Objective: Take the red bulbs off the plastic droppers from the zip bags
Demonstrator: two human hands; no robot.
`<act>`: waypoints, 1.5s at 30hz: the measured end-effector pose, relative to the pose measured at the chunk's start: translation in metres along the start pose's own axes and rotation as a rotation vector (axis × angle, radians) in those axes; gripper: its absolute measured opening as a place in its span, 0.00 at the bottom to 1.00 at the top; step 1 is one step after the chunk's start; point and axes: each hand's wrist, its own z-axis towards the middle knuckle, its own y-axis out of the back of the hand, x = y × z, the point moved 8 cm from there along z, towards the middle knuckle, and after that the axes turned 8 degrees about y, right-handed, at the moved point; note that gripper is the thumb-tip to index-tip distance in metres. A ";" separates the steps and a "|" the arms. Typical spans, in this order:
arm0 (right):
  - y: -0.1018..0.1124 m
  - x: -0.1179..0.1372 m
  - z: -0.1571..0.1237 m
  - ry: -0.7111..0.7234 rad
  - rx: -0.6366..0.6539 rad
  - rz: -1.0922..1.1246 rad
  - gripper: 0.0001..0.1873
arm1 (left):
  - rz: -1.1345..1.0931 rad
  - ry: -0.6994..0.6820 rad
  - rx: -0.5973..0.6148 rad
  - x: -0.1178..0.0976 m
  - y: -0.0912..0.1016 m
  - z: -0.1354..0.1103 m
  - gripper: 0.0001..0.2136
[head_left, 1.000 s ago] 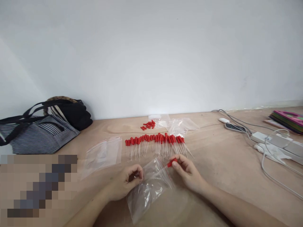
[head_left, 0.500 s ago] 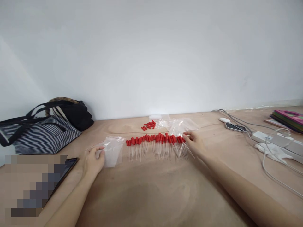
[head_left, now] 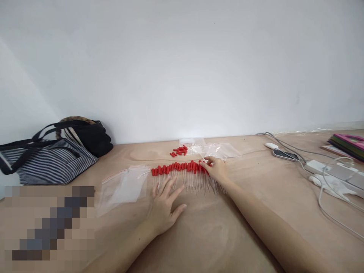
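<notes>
A row of droppers [head_left: 189, 167] lies on the table, with red bulbs at the far end and clear thin tubes pointing toward me. My left hand [head_left: 163, 206] is open, its fingers spread over the tube ends on the left part of the row. At the right end, my right hand [head_left: 216, 169] has its fingers closed on the red bulb of a dropper; the hand hides part of the bulbs there. Left of the row lies a flat clear zip bag [head_left: 125, 185], touched by neither hand.
Loose red bulbs [head_left: 179, 151] lie behind the row, beside clear bags [head_left: 222, 150] and thin tubes. A striped bag [head_left: 54, 161] stands at left. On the right are a power strip [head_left: 335, 170], cables, a small black device [head_left: 285, 154] and stacked coloured sheets [head_left: 348, 144].
My left hand has let go of the clear zip bag and moved right, opening over the tubes. My right hand has shifted left along the bulbs, and crossed droppers at the right end are drawn in.
</notes>
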 end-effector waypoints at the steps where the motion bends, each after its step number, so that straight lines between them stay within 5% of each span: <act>1: 0.004 0.001 -0.002 0.028 -0.030 -0.020 0.18 | 0.022 0.079 0.007 0.004 -0.001 0.002 0.21; 5: 0.029 0.000 -0.023 0.179 -0.111 -0.116 0.17 | 0.054 0.381 0.064 0.036 -0.006 0.007 0.25; 8: 0.040 -0.010 -0.048 0.234 -0.051 -0.198 0.20 | 0.018 0.479 0.145 0.052 -0.014 0.007 0.28; 13: 0.030 -0.018 -0.079 0.251 0.216 -0.171 0.36 | -0.039 0.451 0.221 0.045 -0.023 0.014 0.29; 18: 0.013 -0.012 -0.084 0.199 0.292 -0.166 0.37 | -0.100 0.433 0.207 0.041 -0.026 0.017 0.27; 26: 0.015 -0.008 -0.087 0.224 0.171 -0.153 0.32 | -0.034 0.424 -0.116 0.053 0.000 0.031 0.11; 35: 0.023 -0.017 -0.084 0.191 0.124 -0.102 0.28 | 0.148 0.513 0.020 0.048 0.003 0.061 0.10; 45: 0.030 -0.010 -0.081 0.254 0.059 -0.080 0.24 | 0.159 0.440 0.008 0.036 0.012 0.072 0.12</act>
